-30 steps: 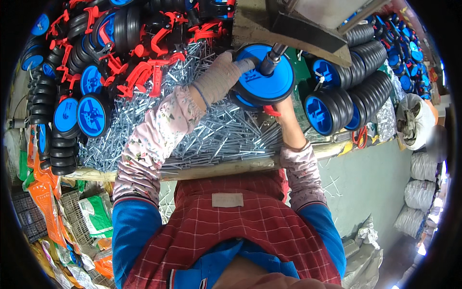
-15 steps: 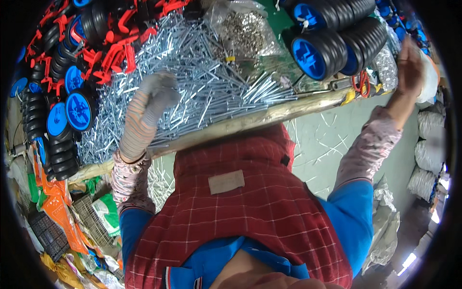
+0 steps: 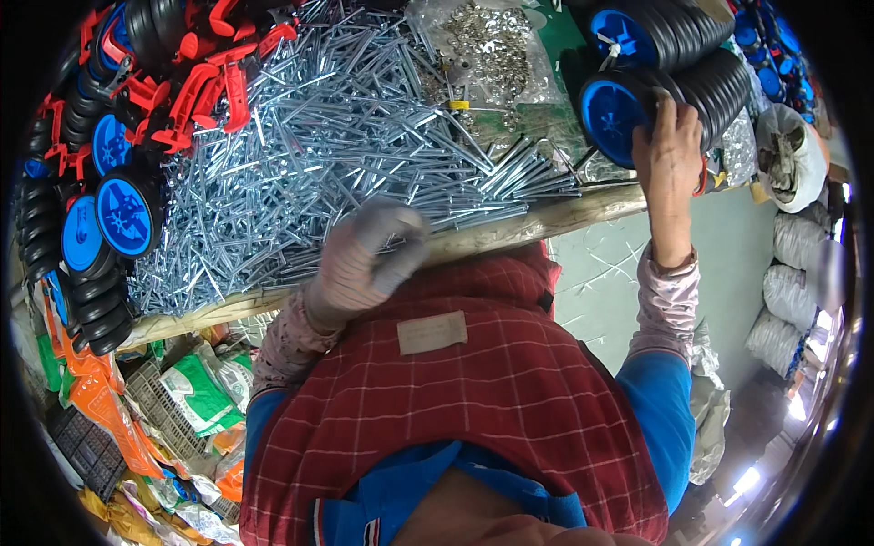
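Observation:
My right hand (image 3: 672, 150), bare, reaches over the near row of black wheels with blue hubs. Its fingers are bent over the black tread of the front wheel (image 3: 614, 123), the thumb close to the blue face. A striped, grey-fingered glove covers my left hand (image 3: 369, 259), which hovers at the table's front edge, above my red checked apron (image 3: 437, 391). Its fingers and thumb curl together, somewhat blurred; whatever they may hold cannot be made out. Beyond it spreads a heap of loose silver metal pins (image 3: 309, 146).
Red plastic parts (image 3: 205, 100) and more blue-hubbed wheels (image 3: 123, 217) pile up at the left. A clear bag of small metal pieces (image 3: 492, 50) lies at the back. White sacks (image 3: 792, 241) stand at right; crates and bags (image 3: 173, 400) sit lower left.
My left hand has come off the pin heap, toward me and rightward to the table edge. My right hand has swung left from the white sack at far right onto the front wheel.

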A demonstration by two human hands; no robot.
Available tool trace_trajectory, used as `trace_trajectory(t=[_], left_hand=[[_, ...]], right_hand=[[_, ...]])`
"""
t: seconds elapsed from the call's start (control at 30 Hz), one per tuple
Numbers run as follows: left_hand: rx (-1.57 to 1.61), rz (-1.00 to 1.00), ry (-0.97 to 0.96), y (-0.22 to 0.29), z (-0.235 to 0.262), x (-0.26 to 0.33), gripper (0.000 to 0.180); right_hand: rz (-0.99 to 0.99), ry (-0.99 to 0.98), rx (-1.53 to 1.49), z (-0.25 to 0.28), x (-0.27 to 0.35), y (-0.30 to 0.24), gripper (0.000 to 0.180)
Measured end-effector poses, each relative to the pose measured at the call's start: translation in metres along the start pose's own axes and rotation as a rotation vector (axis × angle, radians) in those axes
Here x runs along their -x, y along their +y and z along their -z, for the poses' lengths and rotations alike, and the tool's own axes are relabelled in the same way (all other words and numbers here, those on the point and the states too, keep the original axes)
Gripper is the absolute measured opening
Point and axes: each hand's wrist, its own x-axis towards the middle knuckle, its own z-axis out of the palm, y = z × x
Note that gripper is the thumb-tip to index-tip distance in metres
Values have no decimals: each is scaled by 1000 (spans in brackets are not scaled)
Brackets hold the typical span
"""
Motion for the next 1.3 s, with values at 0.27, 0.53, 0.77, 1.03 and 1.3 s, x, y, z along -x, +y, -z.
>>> trace_trajectory(t=[0.27, 0.53, 0.77, 1.03, 1.3], left_hand=[[-842, -593, -8, 4, -32, -29, 31], [-1034, -458, -129, 5, 8, 11, 12], [-960, -570, 241, -16, -8, 15, 46], [171, 103, 627, 28, 7, 3, 55], [602, 292, 743, 28, 23, 14, 54]], right_hand=[[101, -434, -1189, 23, 10, -75, 44], [511, -569, -976, -33, 18, -72, 24], [625, -213, -802, -34, 31, -74, 10], [-110, -138, -1952, 53, 4, -125, 38], [746, -154, -1334, 81, -43, -190, 29]])
